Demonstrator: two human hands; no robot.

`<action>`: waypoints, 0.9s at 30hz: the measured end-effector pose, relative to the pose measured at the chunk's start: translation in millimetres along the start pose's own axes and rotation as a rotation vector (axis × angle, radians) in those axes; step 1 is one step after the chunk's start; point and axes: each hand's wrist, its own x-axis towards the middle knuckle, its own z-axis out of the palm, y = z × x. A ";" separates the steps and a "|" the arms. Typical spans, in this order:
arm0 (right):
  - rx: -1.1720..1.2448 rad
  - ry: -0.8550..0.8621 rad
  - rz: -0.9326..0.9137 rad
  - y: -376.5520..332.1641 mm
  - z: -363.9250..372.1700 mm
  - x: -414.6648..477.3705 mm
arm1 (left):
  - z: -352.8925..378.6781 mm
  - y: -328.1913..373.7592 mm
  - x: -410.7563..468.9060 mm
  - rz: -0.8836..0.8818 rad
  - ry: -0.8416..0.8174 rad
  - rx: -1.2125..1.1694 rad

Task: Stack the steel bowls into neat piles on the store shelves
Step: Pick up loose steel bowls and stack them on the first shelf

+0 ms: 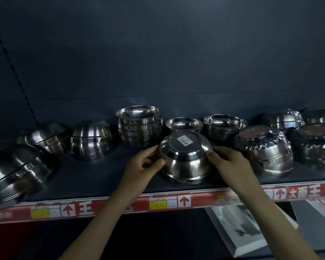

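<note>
both hands on the upturned steel bowl (185, 158), left hand (144, 165) and right hand (226, 162) pinching its slick, stiff, probably light sides; grip low by the rim.

Bare dark shelf (94, 177) lies open left of the upturned steel bowl (185, 158); a tall stack of upright steel bowls (139, 126) crowds behind, scalloped steel bowls (265, 149) seemingly close right.

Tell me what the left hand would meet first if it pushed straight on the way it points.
The upside-down bowl: the left hand already grips its side, so nothing lies between them. What it would reach beyond that bowl is unclear, since depth is hard to judge.
</note>
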 end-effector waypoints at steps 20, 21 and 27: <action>0.370 0.107 -0.452 25.4 39.9 4.7 | -2.0 3.2 -11.3 0.121 0.142 -0.210; 0.356 0.107 -0.469 26.8 40.2 5.8 | -2.1 2.1 -11.4 0.119 0.144 -0.219; 0.309 0.086 -0.454 36.7 37.8 11.1 | -1.6 1.6 -11.6 0.146 0.105 -0.224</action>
